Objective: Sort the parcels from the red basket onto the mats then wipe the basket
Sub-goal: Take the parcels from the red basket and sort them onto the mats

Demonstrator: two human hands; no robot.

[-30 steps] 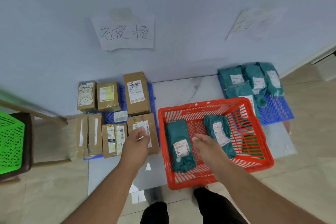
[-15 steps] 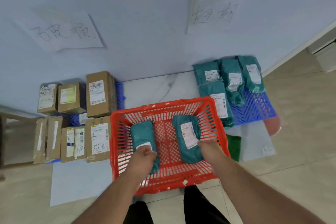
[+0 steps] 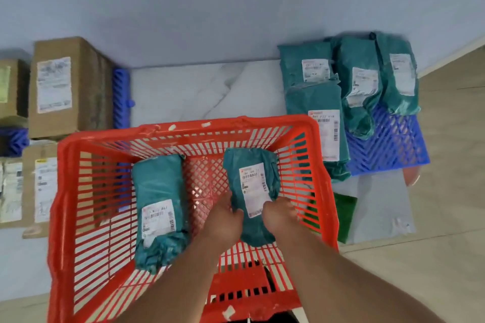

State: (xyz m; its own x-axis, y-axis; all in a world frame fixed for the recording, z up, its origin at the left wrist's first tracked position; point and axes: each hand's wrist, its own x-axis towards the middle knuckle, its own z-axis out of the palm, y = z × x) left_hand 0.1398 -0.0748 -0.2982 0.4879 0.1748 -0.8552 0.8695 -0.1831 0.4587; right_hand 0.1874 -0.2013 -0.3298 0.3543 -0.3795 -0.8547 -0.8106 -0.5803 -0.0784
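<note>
A red plastic basket point(image 3: 63, 191) stands on the floor right in front of me. Two teal soft parcels with white labels lie inside it. Both hands grip the right teal parcel point(image 3: 252, 173): my left hand point(image 3: 223, 220) curls round its left edge, my right hand point(image 3: 279, 214) round its right edge. The left teal parcel point(image 3: 157, 186) lies untouched beside them. Several teal parcels point(image 3: 312, 94) sit on the blue mat point(image 3: 393, 144) at the right. Brown cardboard boxes point(image 3: 65, 86) rest on another blue mat point(image 3: 121, 97) at the left.
A grey wall rises just behind the mats. White marble flooring lies between the two mats. A green cloth point(image 3: 343, 215) lies on a grey sheet point(image 3: 380, 204) right of the basket, beside a reddish object point(image 3: 412, 178). Beige tile floor extends to the right.
My view has dropped closer to the basket. My left hand left the left parcel and crossed to the right parcel, which both hands now grip.
</note>
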